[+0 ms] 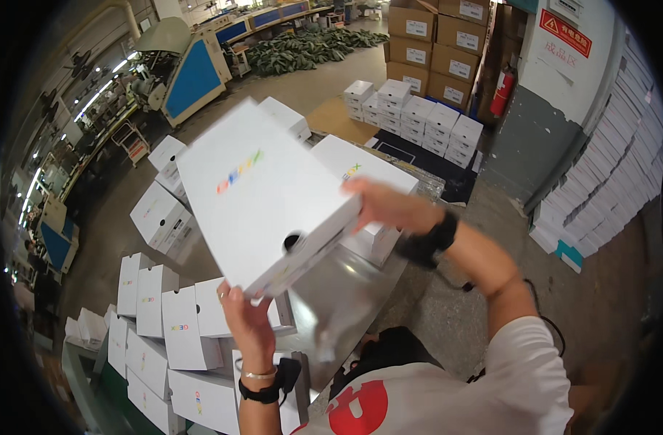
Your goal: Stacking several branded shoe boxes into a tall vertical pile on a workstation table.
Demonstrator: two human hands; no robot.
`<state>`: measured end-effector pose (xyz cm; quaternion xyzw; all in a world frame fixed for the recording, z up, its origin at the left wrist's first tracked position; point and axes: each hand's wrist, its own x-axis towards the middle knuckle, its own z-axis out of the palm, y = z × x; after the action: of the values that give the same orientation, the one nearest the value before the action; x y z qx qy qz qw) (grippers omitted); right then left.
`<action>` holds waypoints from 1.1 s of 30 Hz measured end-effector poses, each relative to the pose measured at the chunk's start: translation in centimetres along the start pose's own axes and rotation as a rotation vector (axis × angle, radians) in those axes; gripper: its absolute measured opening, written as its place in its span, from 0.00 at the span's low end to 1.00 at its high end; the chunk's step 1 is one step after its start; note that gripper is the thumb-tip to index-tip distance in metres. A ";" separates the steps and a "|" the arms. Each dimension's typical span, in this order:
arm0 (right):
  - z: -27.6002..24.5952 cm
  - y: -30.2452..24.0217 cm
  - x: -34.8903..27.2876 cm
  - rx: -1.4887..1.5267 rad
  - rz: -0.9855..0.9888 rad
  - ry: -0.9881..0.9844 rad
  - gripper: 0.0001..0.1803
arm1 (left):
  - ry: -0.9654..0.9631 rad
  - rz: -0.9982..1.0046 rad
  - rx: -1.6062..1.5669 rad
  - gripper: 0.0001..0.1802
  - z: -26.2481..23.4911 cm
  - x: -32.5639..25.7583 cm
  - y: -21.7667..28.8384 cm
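Held box (252,196): white, tilted, raised above the metal tabletop (335,290)
Left hand (249,319): fingers partly closed, gripping its near corner
Right hand (391,205): curled partly closed on its right corner
White boxes (179,319): piled near left
Brown cartons (458,40): stacked far right

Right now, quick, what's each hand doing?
Left hand: closed on the near corner of the large white box.
Right hand: closed on the same box, at its right corner.
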<state>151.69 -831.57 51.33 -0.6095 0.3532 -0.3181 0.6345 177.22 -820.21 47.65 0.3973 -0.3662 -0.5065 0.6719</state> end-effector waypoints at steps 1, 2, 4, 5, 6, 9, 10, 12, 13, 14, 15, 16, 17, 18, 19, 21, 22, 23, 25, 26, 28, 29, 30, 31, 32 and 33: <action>-2.0 -2.1 -0.9 -0.057 -0.051 0.059 0.30 | -0.087 0.091 0.026 0.25 2.2 0.4 0.4; -4.1 -3.9 -1.1 0.110 -0.015 -0.012 0.31 | -0.158 0.134 0.066 0.26 3.7 0.8 0.5; -9.5 -6.1 -2.4 0.223 0.027 -0.002 0.34 | -0.315 0.179 0.124 0.29 6.8 1.9 0.0; -11.0 -6.2 -2.6 0.179 0.033 0.040 0.35 | -0.400 0.123 0.121 0.31 6.9 2.1 -0.2; -11.8 -5.5 -2.9 0.179 0.033 0.032 0.35 | -0.421 0.079 0.207 0.31 6.5 2.0 -0.5; -14.1 -1.4 -2.6 -0.729 0.186 0.243 0.39 | -0.420 0.010 0.447 0.31 3.5 1.8 -2.9; -14.3 0.6 -2.4 -0.727 0.204 0.398 0.39 | -0.393 -0.019 0.612 0.31 1.5 1.2 -3.7; -14.5 2.1 -1.8 -0.808 0.215 0.555 0.40 | -0.297 -0.011 0.756 0.30 -3.6 -0.4 -5.2; -15.1 2.1 -1.8 -0.893 0.205 0.565 0.41 | -0.217 0.001 0.896 0.30 -6.3 -1.2 -5.7; -15.1 2.4 -2.2 -1.114 -0.044 0.683 0.39 | -0.144 0.000 0.960 0.29 -8.7 -2.4 -6.0; -12.9 0.9 -2.1 -1.123 -0.238 0.755 0.33 | -0.059 -0.003 1.028 0.28 -11.0 -3.6 -5.9; -9.2 -0.5 -1.5 -0.989 -0.377 0.747 0.27 | 0.046 -0.042 1.074 0.28 -13.0 -5.4 -5.4; -5.5 -1.2 -1.2 -0.849 -0.504 0.736 0.22 | 0.145 -0.010 1.180 0.28 -15.8 -7.5 -5.5; -1.9 -0.8 -1.2 -0.697 -0.425 0.604 0.17 | 0.244 -0.041 1.223 0.28 -17.5 -9.6 -5.4; 1.7 0.3 -1.2 -0.548 -0.336 0.464 0.12 | 0.344 -0.078 1.269 0.28 -18.9 -12.1 -5.0; 7.0 6.0 0.7 -0.521 -0.477 0.140 0.10 | 0.438 -0.084 1.336 0.28 -19.8 -15.7 -5.1; 10.1 8.3 2.3 -0.410 -0.221 -0.030 0.13 | 0.498 -0.088 1.408 0.29 -20.1 -17.5 -5.3; 12.3 13.0 4.1 -0.228 -0.013 -0.063 0.19 | 0.526 -0.085 1.397 0.29 -20.1 -19.1 -5.6; 15.3 22.7 8.5 0.109 0.560 0.037 0.26 | 0.733 -0.051 1.429 0.32 -19.7 -21.6 -5.9; 16.1 26.2 10.5 0.277 0.730 -0.021 0.27 | 0.767 -0.042 1.424 0.32 -19.6 -23.0 -5.9; 19.0 26.9 11.1 0.392 0.636 0.034 0.27 | 1.007 -0.047 1.554 0.31 -20.2 -25.9 -6.6; 20.3 26.5 11.3 0.408 0.575 0.057 0.26 | 1.046 -0.051 1.549 0.31 -20.8 -27.8 -7.4; 20.4 26.6 11.5 0.441 0.501 0.098 0.22 | 1.139 -0.173 1.356 0.36 -21.4 -29.8 -8.3; 19.4 27.1 12.3 0.466 0.511 0.060 0.20 | 1.213 -0.287 1.153 0.40 -21.7 -30.9 -8.8; 17.7 27.4 13.8 0.426 0.439 -0.040 0.18 | 1.232 -0.291 1.142 0.40 -21.6 -31.3 -9.0; 16.1 24.8 15.4 0.252 0.474 -0.118 0.15 | 1.288 -0.402 0.828 0.40 -21.2 -32.0 -9.3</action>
<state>172.88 -834.23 25.81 -0.4435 0.4062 -0.1663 0.7814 185.62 -787.27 27.54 0.8886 0.0151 -0.1110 0.4447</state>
